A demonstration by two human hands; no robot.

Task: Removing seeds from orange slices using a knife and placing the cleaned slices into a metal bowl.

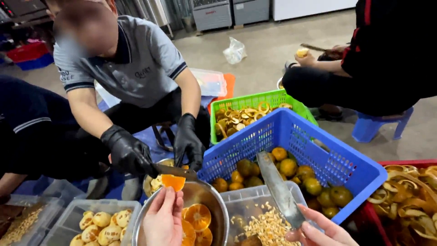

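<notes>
At the bottom edge of the view, the person's left hand is pinching an orange half between fingertips and thumb, holding it cut face up just above the rim of a steel bowl where more orange halves are lying flesh up. The held half is showing bright, wet orange flesh with a thin rind. The right hand is gripping the handle end of a long knife, fingers curled shut around it, the dull grey blade angling up and away over a clear tub of seeds. Open room here is tight: the bowl is touching the seed tub on one side and sitting just beside a clear tub of peeled fruit on the other, with another clear tub reaching the left edge. Just beyond the knife, a blue basket is holding whole green-and-orange fruit, and a red bin of curled peels is running off the right edge. Across the bowl, a co-worker in a grey polo shirt is crouching, black-gloved hands working a small knife close to the held half. Behind the blue basket, a green basket is filling with peels. Farther right, a second person in dark clothes is sitting on a blue stool, holding a peeled fruit. Bare concrete floor is lying open beyond them, with a crumpled plastic bag on it.
</notes>
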